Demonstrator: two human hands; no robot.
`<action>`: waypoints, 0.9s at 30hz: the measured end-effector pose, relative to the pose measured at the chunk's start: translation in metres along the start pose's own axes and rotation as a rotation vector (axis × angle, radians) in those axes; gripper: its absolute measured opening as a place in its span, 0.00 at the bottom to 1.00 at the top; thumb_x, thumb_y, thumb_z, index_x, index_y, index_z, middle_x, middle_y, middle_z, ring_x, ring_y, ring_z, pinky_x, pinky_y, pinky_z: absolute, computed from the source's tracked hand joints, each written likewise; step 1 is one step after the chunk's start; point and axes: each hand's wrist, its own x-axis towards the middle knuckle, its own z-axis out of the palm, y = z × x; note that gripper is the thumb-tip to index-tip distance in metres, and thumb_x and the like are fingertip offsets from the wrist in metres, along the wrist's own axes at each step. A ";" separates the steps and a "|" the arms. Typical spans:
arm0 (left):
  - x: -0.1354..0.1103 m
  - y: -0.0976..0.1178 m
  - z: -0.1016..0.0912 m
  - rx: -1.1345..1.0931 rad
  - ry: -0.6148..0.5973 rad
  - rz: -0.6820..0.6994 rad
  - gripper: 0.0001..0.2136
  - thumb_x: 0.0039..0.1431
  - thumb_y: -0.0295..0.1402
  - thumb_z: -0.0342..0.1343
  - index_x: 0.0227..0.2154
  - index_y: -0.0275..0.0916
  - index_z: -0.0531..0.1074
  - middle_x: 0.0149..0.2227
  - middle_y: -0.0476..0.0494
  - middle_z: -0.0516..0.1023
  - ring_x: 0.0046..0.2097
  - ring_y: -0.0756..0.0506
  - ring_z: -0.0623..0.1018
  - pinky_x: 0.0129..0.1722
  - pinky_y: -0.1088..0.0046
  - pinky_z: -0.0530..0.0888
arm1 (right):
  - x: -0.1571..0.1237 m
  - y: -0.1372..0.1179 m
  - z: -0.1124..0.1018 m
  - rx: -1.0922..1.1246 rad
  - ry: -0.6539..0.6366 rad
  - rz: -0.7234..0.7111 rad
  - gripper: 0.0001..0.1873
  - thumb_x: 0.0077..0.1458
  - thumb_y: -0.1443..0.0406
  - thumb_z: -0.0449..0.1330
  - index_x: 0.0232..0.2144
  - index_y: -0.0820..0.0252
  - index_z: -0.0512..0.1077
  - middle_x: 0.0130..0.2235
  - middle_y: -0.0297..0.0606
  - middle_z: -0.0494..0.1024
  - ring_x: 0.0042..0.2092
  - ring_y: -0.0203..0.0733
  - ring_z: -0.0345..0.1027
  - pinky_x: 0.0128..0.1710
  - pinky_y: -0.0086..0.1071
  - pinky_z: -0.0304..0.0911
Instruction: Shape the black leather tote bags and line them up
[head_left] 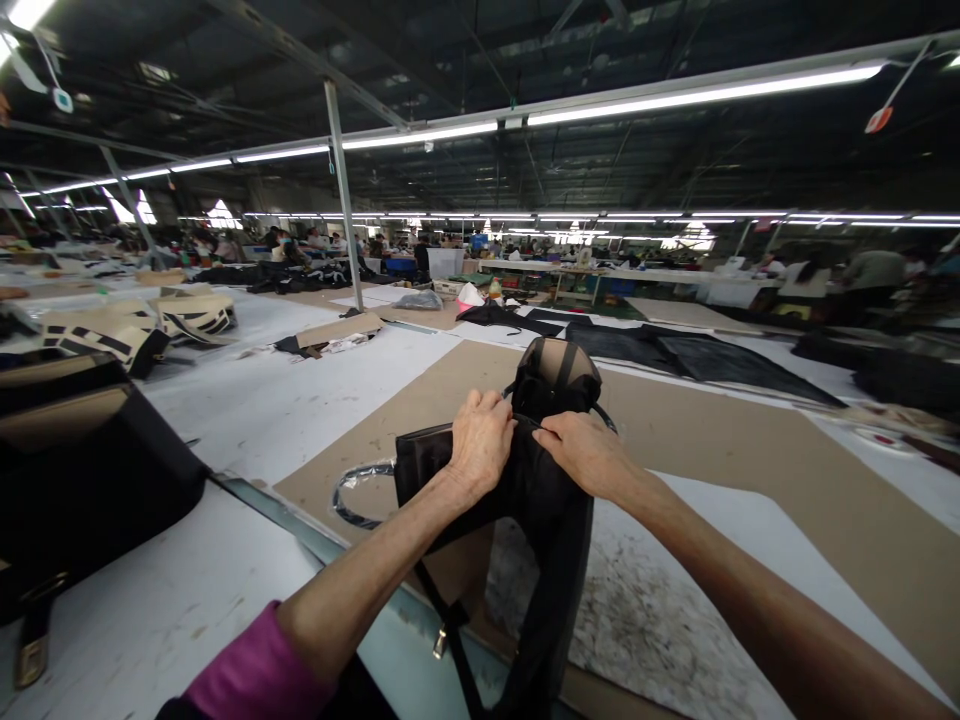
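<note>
Cluttered worktable [322, 400], left fingers [491, 402] curled tight, right fingers [555, 430] pinched together, both gripping a black bag [553, 500]

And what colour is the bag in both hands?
The bag is mostly black with some tan; head view.

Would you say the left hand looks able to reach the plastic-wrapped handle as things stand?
Probably yes: the left hand would first have to release the black bag, but nothing visible blocks the plastic-wrapped handle.

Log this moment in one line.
left hand: pinching black-and-tan bag | right hand: pinching same bag | plastic-wrapped handle: at bag's left | metal fitting: hanging below
</note>
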 end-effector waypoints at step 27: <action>0.014 0.006 0.002 -0.046 -0.146 -0.068 0.07 0.55 0.33 0.47 0.29 0.40 0.70 0.33 0.43 0.73 0.38 0.43 0.69 0.36 0.69 0.64 | 0.010 -0.008 -0.005 -0.083 -0.033 0.032 0.11 0.53 0.58 0.51 0.34 0.56 0.69 0.37 0.40 0.74 0.40 0.47 0.67 0.32 0.33 0.55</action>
